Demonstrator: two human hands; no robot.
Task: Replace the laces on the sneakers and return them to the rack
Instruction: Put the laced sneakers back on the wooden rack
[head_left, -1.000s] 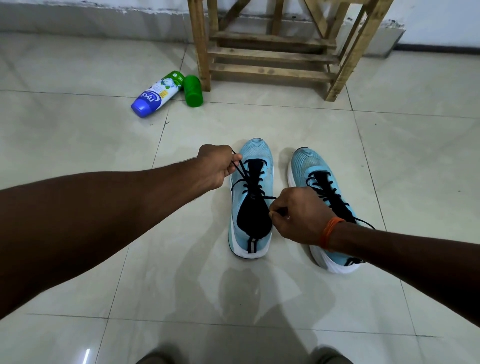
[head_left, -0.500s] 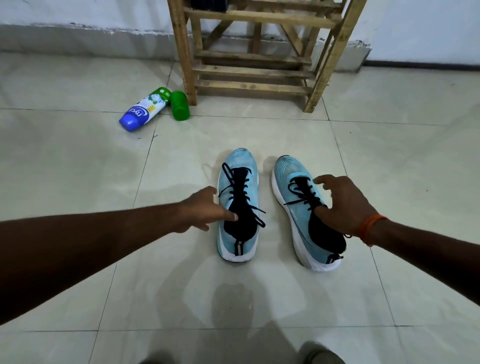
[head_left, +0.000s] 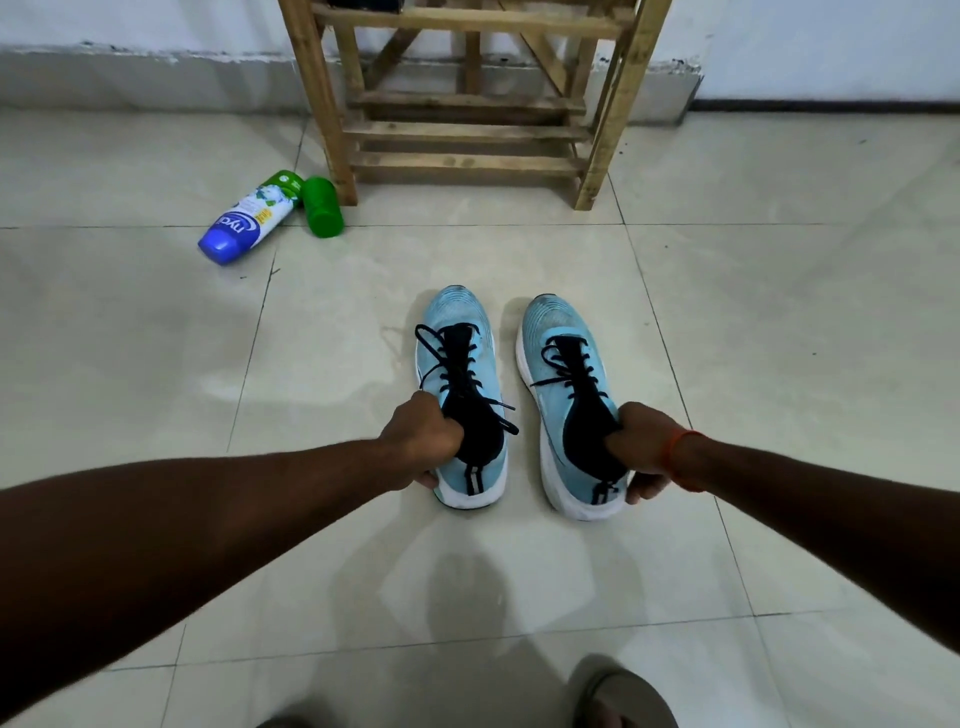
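Two light-blue sneakers with black tongues and black laces stand side by side on the tiled floor, toes pointing away from me. My left hand (head_left: 423, 441) grips the collar of the left sneaker (head_left: 460, 322), fingers inside the opening and thumb under the heel side. My right hand (head_left: 641, 449) grips the collar of the right sneaker (head_left: 553, 325) the same way. Loose lace ends trail off the left sneaker's sides. The wooden rack (head_left: 462, 130) stands beyond the shoes against the wall.
A blue-capped spray bottle (head_left: 244, 223) lies on the floor left of the rack, with a green cap (head_left: 322, 208) beside it. A sandalled foot (head_left: 621, 699) shows at the bottom edge. Open tile floor surrounds the shoes.
My hands let go of the left sneaker's laces. Each hand then moved to the heel end of one sneaker and took hold of its collar.
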